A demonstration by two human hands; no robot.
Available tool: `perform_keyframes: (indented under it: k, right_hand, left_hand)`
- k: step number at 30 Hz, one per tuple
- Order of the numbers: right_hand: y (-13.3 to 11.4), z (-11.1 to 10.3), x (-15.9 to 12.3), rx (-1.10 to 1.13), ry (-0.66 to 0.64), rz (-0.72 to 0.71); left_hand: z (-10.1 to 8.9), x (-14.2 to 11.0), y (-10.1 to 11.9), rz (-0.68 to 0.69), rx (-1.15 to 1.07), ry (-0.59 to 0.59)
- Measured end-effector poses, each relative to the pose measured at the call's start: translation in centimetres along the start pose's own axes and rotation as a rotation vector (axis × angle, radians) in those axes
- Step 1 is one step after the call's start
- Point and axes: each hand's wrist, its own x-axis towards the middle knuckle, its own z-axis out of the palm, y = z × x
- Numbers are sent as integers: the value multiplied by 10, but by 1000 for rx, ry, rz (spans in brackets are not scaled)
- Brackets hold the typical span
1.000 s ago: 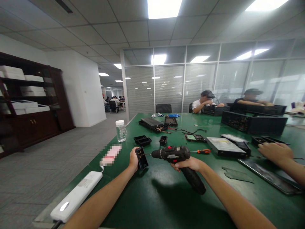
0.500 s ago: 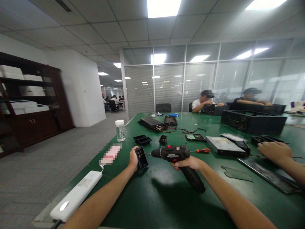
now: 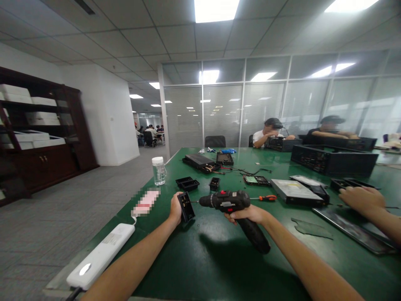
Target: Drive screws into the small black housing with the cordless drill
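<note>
My left hand (image 3: 176, 209) is closed on a small black plastic box (image 3: 187, 207), its open side tilted toward the right. Gold-coloured metal bits show inside the box. In my right hand (image 3: 249, 214) is a black cordless drill (image 3: 227, 201) with red buttons, held level by its handle. The drill's thin bit points left and reaches the open side of the box; whether its tip touches a screw cannot be made out. Behind the box, more black plastic boxes (image 3: 187, 184) lie on the green table, with a single similar one (image 3: 214, 184) beside them.
A clear bottle (image 3: 158, 172) and a white power strip (image 3: 102, 256) line the left edge. An orange-handled screwdriver (image 3: 267, 198), a bare hard drive (image 3: 257, 180) and a silver disc drive (image 3: 296, 192) lie to the right. Another person's hand (image 3: 361, 196) works at far right; two people sit behind black cases.
Hardly anything differs. Both hands, the drill and the black box keep their places, while the whole view shifts very slightly.
</note>
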Motion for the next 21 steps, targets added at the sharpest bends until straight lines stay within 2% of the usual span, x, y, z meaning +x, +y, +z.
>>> perform_keyframes:
  k: [7,21]
  right_hand:
    - [1,0,0,-10,14,8]
    - [-2,-1,-1,-74,-27,17]
  left_hand:
    - [0,0,-2,37,-2,10]
    - [2,-4,5,-2,3,4]
